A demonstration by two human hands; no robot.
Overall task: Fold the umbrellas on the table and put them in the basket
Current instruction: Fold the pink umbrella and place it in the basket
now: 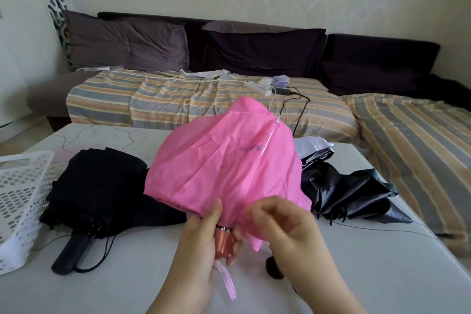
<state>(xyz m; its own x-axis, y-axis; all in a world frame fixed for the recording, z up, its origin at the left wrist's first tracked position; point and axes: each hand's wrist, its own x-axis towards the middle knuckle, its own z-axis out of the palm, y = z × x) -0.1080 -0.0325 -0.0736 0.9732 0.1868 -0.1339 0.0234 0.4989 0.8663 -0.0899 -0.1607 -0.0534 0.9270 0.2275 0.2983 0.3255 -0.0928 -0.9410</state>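
Observation:
A pink umbrella (224,163) is held up over the middle of the table, its canopy loose and crumpled, one metal rib showing at the upper right. My left hand (204,239) grips its pink handle from below, and a pink wrist strap hangs under it. My right hand (283,227) pinches the lower edge of the pink fabric. A black umbrella (102,186) lies collapsed on the table to the left, its black handle toward me. Another dark umbrella (344,191) lies loose on the right. The white perforated basket (23,186) stands at the left edge.
The grey table (127,288) runs out to the right edge. A dark round handle (272,266) peeks out under my right wrist. Behind the table is a sofa with a striped cover (178,102), a power strip and cables (265,89), and dark cushions.

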